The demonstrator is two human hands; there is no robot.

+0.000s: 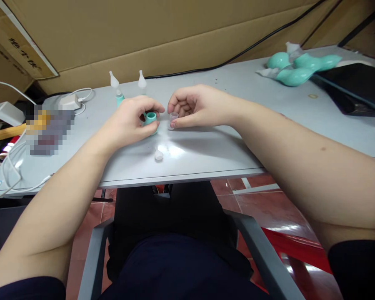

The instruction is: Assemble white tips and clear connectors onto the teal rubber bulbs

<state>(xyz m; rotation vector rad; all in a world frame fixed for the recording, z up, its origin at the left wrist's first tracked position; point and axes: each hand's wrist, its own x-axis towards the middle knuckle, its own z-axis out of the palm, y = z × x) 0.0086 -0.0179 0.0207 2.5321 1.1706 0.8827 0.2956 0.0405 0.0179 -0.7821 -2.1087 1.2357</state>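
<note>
My left hand [134, 118] curls around a teal rubber squeeze bulb [150, 118] standing on the table, its round mouth facing up. Close by, my right hand [193, 108] grips a small clear plastic cup [173, 118] between thumb and curled fingers. A gap separates the cup from the bulb. Nearer to me lies a small white tip [158, 155]. Behind my left hand rise two pointed translucent nozzles, a left nozzle [113, 80] above a teal bulb [120, 98] and a right nozzle [142, 80] whose lower part is partly hidden.
Several teal bulbs with clear parts [296, 68] lie at the back right beside a dark flat device [356, 85]. White chargers [70, 101] and cables are on the left, near a blurred-out object [50, 133]. Cardboard [175, 33] walls the table's back, with a black cable along it.
</note>
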